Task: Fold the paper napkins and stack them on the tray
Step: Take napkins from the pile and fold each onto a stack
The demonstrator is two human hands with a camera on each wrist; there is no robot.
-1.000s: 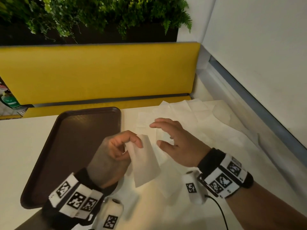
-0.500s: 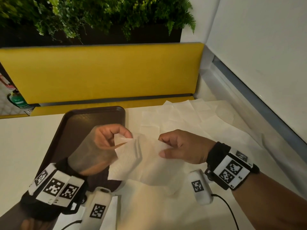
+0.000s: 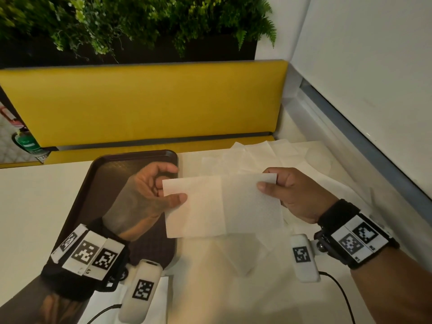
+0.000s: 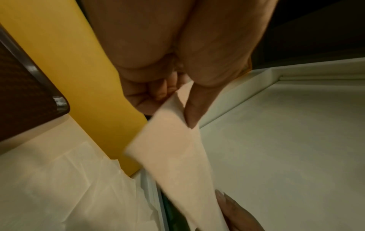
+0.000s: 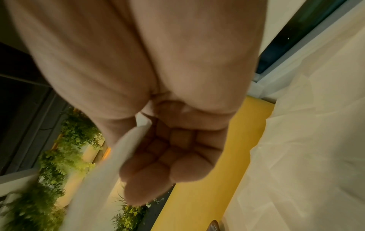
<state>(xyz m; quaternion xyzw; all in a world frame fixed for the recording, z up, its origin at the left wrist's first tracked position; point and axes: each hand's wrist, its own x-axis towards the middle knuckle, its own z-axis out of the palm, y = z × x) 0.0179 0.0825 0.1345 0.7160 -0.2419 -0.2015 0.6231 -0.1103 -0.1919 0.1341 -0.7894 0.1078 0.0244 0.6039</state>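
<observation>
A white paper napkin [image 3: 222, 204] hangs spread out in the air between my hands, with a vertical crease down its middle. My left hand [image 3: 161, 195] pinches its left edge between thumb and fingers, above the dark brown tray [image 3: 93, 183]. My right hand [image 3: 275, 185] pinches its upper right corner. The left wrist view shows the napkin [image 4: 173, 148] held between thumb and fingers [image 4: 189, 112]. In the right wrist view the napkin [image 5: 110, 164] runs past my curled fingers [image 5: 171, 156]. The tray shows nothing on it where visible.
Several unfolded napkins [image 3: 268, 155] lie spread over the white table [image 3: 35, 206] to the right of the tray, up to the wall ledge [image 3: 350, 136]. A yellow bench back [image 3: 140, 101] stands behind the table, with plants [image 3: 140, 19] above it.
The napkin was held folded in my left hand alone. My right hand took its right side, and both hands pulled it open and raised it to a flat spread.
</observation>
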